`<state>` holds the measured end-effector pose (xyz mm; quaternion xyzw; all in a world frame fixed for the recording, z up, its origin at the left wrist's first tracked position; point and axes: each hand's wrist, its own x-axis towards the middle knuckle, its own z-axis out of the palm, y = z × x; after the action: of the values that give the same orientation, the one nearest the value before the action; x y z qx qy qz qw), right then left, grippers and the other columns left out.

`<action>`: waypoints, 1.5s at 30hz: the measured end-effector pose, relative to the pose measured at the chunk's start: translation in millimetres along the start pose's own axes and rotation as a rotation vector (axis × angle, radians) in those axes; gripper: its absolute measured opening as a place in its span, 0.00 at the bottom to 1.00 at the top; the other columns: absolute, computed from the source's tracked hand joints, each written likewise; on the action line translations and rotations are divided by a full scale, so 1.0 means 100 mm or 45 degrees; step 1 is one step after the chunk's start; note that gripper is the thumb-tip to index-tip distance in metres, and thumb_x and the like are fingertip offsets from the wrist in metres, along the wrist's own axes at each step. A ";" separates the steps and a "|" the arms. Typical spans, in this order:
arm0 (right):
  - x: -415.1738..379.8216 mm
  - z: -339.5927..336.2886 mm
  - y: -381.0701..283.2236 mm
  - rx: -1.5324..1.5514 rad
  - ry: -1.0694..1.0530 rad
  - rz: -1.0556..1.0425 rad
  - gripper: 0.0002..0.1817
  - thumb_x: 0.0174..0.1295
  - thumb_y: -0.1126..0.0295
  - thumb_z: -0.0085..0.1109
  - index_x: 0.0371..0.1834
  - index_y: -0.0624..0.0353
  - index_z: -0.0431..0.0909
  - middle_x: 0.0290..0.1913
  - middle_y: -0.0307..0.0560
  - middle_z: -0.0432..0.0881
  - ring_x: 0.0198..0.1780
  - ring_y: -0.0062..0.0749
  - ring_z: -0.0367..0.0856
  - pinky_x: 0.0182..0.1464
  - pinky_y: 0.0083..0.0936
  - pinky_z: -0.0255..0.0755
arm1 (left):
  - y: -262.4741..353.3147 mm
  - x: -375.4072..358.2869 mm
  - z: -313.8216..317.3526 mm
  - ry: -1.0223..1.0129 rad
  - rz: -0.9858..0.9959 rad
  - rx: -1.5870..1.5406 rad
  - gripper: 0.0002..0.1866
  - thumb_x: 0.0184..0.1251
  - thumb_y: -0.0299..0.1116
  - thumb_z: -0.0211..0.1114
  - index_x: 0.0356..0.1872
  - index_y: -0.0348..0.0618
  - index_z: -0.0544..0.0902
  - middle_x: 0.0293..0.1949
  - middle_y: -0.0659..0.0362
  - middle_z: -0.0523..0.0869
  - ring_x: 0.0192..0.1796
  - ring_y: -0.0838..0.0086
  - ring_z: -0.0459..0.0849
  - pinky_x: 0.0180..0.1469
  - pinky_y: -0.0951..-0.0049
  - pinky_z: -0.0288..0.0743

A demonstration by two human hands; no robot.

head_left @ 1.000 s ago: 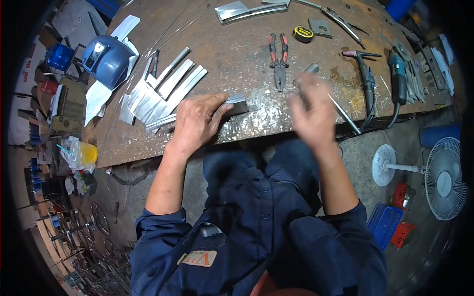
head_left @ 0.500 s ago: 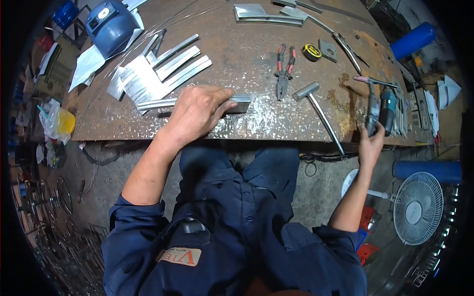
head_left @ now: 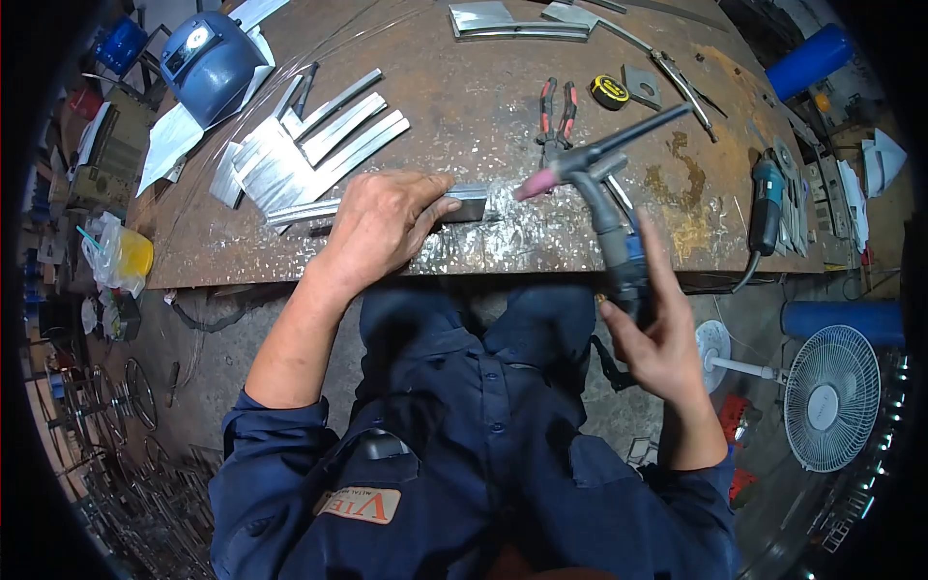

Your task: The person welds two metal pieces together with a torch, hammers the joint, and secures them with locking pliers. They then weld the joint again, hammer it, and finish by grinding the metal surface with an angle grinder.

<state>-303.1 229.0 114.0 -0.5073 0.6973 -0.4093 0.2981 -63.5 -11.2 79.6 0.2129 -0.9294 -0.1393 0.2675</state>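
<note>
My left hand is closed over a long metal bar lying along the front part of the table, its fingers pressed on the top and side. In my right hand is a black welding torch with a pink nozzle, raised over the table edge. The nozzle points left, toward the bar's right end, apart from it. Behind the torch lie red-handled pliers and a hammer, partly hidden. Several cut metal strips and flat plates rest beyond my left hand.
The rusty table also carries a blue welding helmet, a yellow tape measure, a holed plate, and a teal grinder with its cable over the edge. At the lower right stands a fan.
My right hand has moved left from beside the grinder, lifting the torch off the table and bringing its nozzle near the bar. My left hand stays on the bar.
</note>
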 end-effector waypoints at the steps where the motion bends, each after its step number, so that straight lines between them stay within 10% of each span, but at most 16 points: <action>1: 0.04 0.05 0.01 -0.121 -0.020 -0.146 0.50 0.64 0.83 0.64 0.90 0.55 0.53 0.72 0.59 0.81 0.24 0.22 0.77 0.31 0.21 0.72 | 0.00 0.00 0.00 0.002 0.007 -0.001 0.11 0.66 0.31 0.78 0.45 0.35 0.92 0.35 0.47 0.92 0.33 0.53 0.91 0.36 0.60 0.83; 9: 0.18 0.31 0.02 -0.397 0.165 -0.577 0.49 0.63 0.85 0.64 0.89 0.64 0.52 0.76 0.71 0.74 0.56 0.61 0.90 0.56 0.38 0.83 | 0.00 0.00 -0.01 -0.009 0.005 0.006 0.12 0.66 0.32 0.78 0.45 0.35 0.92 0.32 0.48 0.91 0.32 0.53 0.89 0.35 0.60 0.81; 45: 0.09 0.49 0.09 -0.351 0.155 -0.489 0.47 0.64 0.84 0.64 0.88 0.56 0.57 0.66 0.69 0.83 0.55 0.64 0.89 0.51 0.43 0.85 | 0.01 0.01 -0.02 -0.001 0.007 -0.016 0.12 0.68 0.33 0.77 0.45 0.35 0.92 0.30 0.49 0.89 0.30 0.54 0.88 0.33 0.59 0.80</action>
<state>-269.8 208.4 82.5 -0.6408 0.6541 -0.3891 0.1002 -63.6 -10.9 81.9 0.2085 -0.9292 -0.1444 0.2687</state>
